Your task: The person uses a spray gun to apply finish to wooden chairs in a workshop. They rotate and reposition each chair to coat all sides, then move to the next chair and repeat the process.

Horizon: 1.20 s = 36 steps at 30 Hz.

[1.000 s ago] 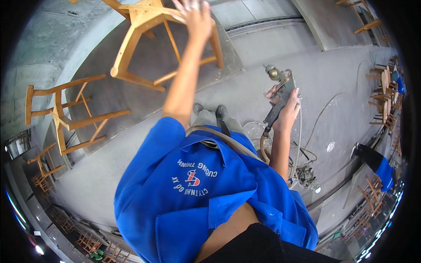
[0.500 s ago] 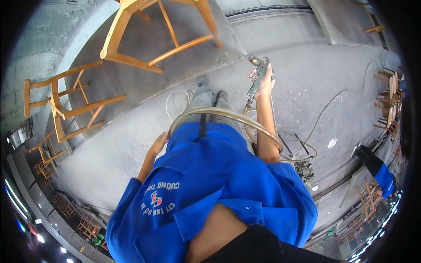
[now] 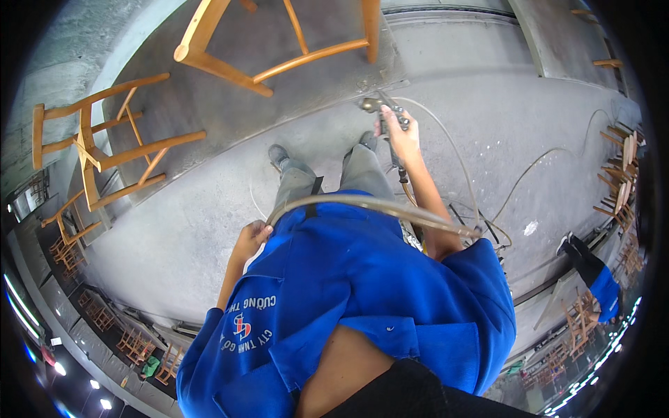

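Two hands: right hand [image 3: 398, 132] grips metal spray gun [image 3: 380, 106] at 12 o'clock; likely rigid, hose-tethered, best held by handle. Left hand [image 3: 251, 237] curled on pale hose [image 3: 362, 203].

The shirt [image 3: 362, 292] was bright blue, with pale lettering and a small red-and-white emblem on it. The trousers [image 3: 327, 177] were grey, close to the dull grey of the concrete floor [image 3: 488, 118] (which carried one small white fleck). The spray gun [image 3: 382, 108] was grey metal, its hose [image 3: 362, 203] a dirty beige. The chair frames [image 3: 104, 150] were warm honey-coloured bare wood. A person at the far right wore blue over black [image 3: 601, 282].
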Available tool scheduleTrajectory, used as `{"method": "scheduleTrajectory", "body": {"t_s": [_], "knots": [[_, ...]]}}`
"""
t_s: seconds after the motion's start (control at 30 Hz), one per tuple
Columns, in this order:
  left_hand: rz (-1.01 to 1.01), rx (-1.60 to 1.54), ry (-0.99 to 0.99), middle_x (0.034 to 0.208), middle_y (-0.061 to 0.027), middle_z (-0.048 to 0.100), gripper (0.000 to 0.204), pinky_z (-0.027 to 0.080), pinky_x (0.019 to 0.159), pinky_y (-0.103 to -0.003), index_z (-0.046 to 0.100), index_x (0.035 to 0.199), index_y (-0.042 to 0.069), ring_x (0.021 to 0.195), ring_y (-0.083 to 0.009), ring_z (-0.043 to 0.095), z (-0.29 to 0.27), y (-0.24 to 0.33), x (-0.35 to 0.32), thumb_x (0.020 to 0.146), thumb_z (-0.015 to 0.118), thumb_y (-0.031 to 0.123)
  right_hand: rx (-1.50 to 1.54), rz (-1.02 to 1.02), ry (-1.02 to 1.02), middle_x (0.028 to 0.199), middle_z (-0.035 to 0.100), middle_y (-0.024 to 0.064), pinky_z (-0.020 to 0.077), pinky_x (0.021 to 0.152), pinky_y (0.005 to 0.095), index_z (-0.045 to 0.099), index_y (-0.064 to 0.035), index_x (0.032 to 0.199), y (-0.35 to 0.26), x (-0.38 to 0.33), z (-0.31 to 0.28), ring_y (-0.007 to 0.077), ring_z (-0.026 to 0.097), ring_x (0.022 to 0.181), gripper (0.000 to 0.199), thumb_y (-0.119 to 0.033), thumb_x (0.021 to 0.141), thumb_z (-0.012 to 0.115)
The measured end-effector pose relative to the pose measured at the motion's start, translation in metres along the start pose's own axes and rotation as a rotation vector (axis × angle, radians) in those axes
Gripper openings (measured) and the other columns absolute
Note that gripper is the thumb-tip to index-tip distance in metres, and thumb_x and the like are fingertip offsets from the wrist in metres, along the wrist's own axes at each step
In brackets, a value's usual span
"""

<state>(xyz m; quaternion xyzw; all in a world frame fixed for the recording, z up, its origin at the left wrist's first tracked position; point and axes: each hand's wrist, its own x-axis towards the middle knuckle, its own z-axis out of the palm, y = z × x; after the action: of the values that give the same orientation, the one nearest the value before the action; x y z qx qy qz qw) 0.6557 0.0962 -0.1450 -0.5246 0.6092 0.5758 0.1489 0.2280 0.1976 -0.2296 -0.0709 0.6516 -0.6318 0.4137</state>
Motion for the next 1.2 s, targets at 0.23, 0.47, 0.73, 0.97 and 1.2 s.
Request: {"method": "scheduleTrajectory", "body": {"t_s": [0.23,0.47,0.73,0.97,1.2], "knots": [[0.05,-0.061,-0.037,0.067,-0.0074,0.062,0.04,0.048,0.061,-0.029,0.063,0.081,-0.001,0.062,-0.0142,0.057,-0.067,-0.04,0.029,0.097,0.061,0.034,-0.173,-0.126,0.115,0.076,0.065,0.004,0.0481,0.058,0.0248,0.065,0.0019,0.115,-0.046,-0.006,0.07,0.0087,0.059,0.062,0.03,-0.021,0.096,0.065],[0.206,0.306,-0.092,0.067,-0.0128,0.062,0.044,0.047,0.062,-0.035,0.066,0.085,-0.003,0.062,-0.0198,0.057,-0.169,-0.052,0.058,0.095,0.061,0.04,-0.419,-0.3,0.535,0.073,0.063,0.0035,0.0473,0.057,0.0221,0.065,0.0023,0.119,-0.067,-0.045,0.092,0.0075,0.056,0.06,0.032,-0.017,0.094,0.067],[0.253,0.436,-0.243,0.069,-0.0125,0.06,0.039,0.046,0.064,-0.034,0.063,0.085,-0.002,0.067,-0.0189,0.056,-0.223,-0.017,0.067,0.097,0.058,0.035,0.525,-0.322,0.173,0.083,0.06,0.011,0.0532,0.066,0.036,0.04,-0.01,0.142,-0.066,-0.135,0.199,0.0203,0.06,0.072,0.049,-0.039,0.103,0.039],[0.246,0.593,-0.166,0.069,-0.0117,0.06,0.039,0.046,0.063,-0.034,0.063,0.085,-0.001,0.066,-0.0189,0.056,-0.241,-0.016,0.072,0.098,0.056,0.035,0.599,0.019,0.325,0.076,0.06,0.0141,0.056,0.058,0.0404,0.051,-0.0015,0.113,0.028,-0.072,0.245,0.022,0.059,0.059,0.036,-0.033,0.098,0.056],[0.141,0.466,-0.109,0.066,-0.0099,0.06,0.044,0.045,0.06,-0.033,0.061,0.08,-0.001,0.064,-0.0168,0.056,-0.253,-0.035,0.07,0.1,0.055,0.038,0.454,0.244,0.543,0.067,0.059,0.0105,0.0518,0.047,0.0345,0.056,-0.0011,0.099,0.136,-0.02,0.226,0.0199,0.056,0.049,0.028,-0.028,0.095,0.063]]}}
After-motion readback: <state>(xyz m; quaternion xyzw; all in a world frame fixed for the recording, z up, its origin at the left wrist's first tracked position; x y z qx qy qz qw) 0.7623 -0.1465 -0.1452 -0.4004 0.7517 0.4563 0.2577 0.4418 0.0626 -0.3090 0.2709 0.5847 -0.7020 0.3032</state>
